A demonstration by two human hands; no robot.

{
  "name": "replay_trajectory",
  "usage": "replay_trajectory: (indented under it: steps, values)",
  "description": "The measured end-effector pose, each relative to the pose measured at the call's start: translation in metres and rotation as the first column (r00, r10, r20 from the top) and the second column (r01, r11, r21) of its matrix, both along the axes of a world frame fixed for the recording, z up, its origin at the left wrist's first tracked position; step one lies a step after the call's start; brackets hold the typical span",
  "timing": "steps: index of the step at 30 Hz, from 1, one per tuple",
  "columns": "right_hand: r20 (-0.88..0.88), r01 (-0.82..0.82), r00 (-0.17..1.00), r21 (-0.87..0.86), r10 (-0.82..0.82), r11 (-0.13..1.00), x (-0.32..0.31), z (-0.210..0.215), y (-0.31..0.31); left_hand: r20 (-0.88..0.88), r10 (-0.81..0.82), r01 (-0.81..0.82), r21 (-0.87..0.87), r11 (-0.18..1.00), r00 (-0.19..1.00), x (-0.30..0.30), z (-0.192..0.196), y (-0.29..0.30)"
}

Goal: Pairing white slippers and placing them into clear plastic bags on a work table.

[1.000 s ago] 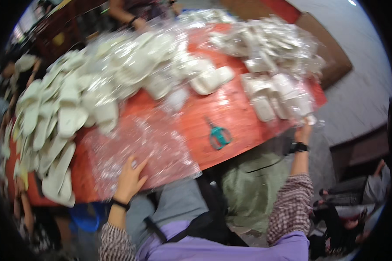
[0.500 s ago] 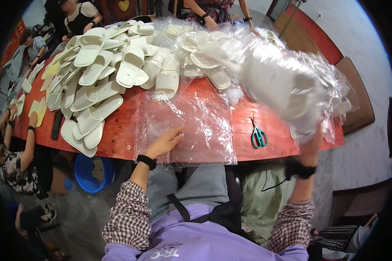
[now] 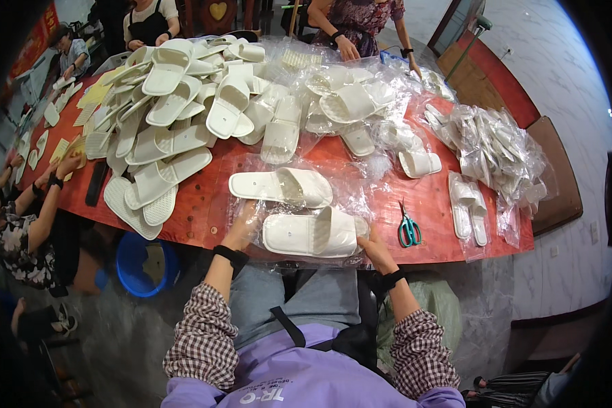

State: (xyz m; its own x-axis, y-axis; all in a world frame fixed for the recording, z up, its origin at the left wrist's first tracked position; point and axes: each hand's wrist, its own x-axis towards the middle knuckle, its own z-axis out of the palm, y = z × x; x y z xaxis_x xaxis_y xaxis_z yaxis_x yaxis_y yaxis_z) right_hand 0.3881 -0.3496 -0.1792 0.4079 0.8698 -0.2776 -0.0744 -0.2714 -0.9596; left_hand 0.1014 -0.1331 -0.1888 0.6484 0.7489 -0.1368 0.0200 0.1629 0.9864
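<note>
A white slipper (image 3: 311, 233) lies near the front edge of the red table (image 3: 432, 204), on a stack of clear plastic bags (image 3: 360, 197). My left hand (image 3: 243, 226) rests on its left end, under or against the clear plastic. At the slipper's right end my right hand (image 3: 375, 246) grips slipper and plastic together. A second white slipper (image 3: 280, 187) lies just beyond it on the same bags.
Teal-handled scissors (image 3: 408, 230) lie right of my right hand. A big heap of loose white slippers (image 3: 183, 115) fills the left half of the table, bagged slippers (image 3: 489, 146) the right. Other people sit along the left and far sides. A blue bucket (image 3: 143, 265) stands under the table.
The view has swung down and left. A bulky bagged bundle in my right hand is gone from it; two slippers now lie on the bags, and both hands have come onto the nearer one.
</note>
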Motion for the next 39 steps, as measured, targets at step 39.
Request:
replay_trajectory:
  steps: [39]
  values:
    - [0.416,0.009,0.909,0.054,-0.031,0.998,0.056,0.079,0.096,-0.173,0.431,-0.083,0.855,0.513,0.886,-0.033,0.060,0.095]
